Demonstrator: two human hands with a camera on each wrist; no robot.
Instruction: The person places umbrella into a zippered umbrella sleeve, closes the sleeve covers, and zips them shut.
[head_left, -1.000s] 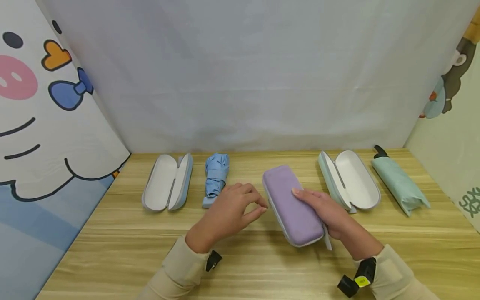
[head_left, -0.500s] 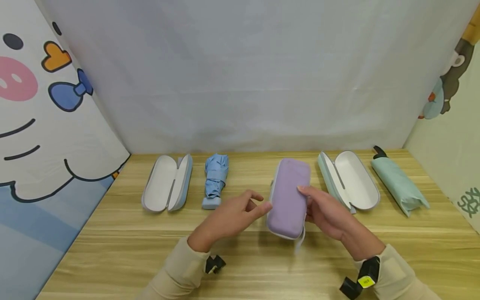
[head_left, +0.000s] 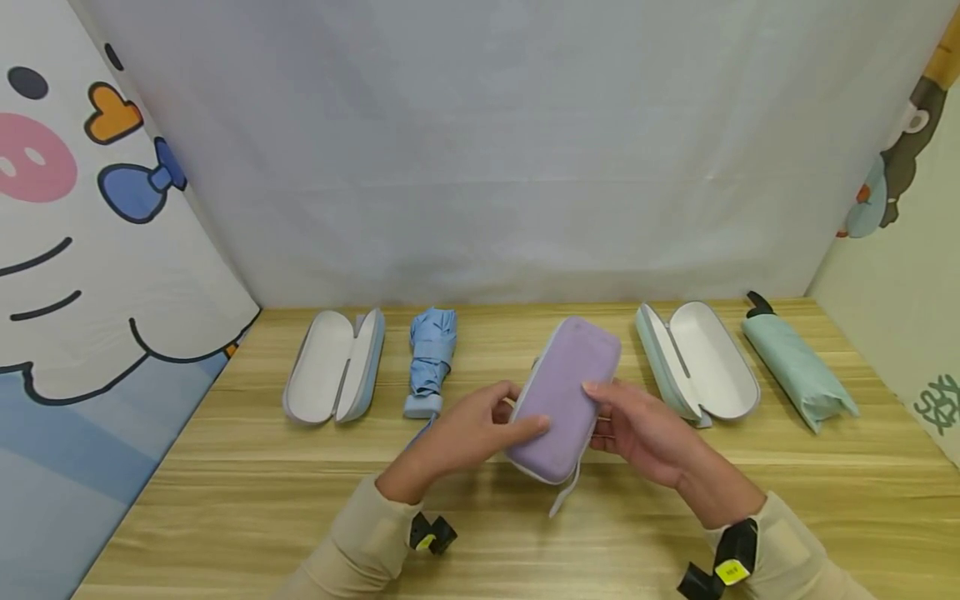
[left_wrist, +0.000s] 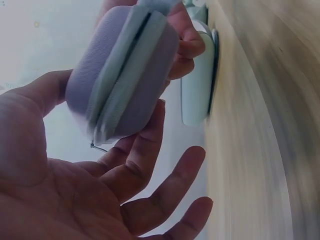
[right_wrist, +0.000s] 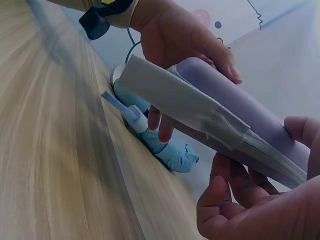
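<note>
A purple zippered case (head_left: 566, 375) is held tilted above the table between both hands, its flat side up. My left hand (head_left: 468, 429) grips the near left part, thumb on top and fingers beneath. On the far right edge my right hand (head_left: 648, 433) holds it, thumb on top and fingers curled under. A pale zipper band (left_wrist: 122, 75) runs round the case's side in the left wrist view, with a small pull at the corner. The grey-white fabric strap (right_wrist: 170, 95) hangs off the case's right side. The case's inside is hidden.
An open white-lined glasses case (head_left: 322, 367) lies at the left, a folded blue umbrella (head_left: 432, 354) beside it. At the right are another open glasses case (head_left: 708, 358) and a mint green folded umbrella (head_left: 798, 367). A pale curtain (head_left: 495, 150) hangs behind the wooden table (head_left: 525, 558).
The purple case has turned so its near end points left. My left hand, first apart from it, now grips its left side. My right hand keeps holding it.
</note>
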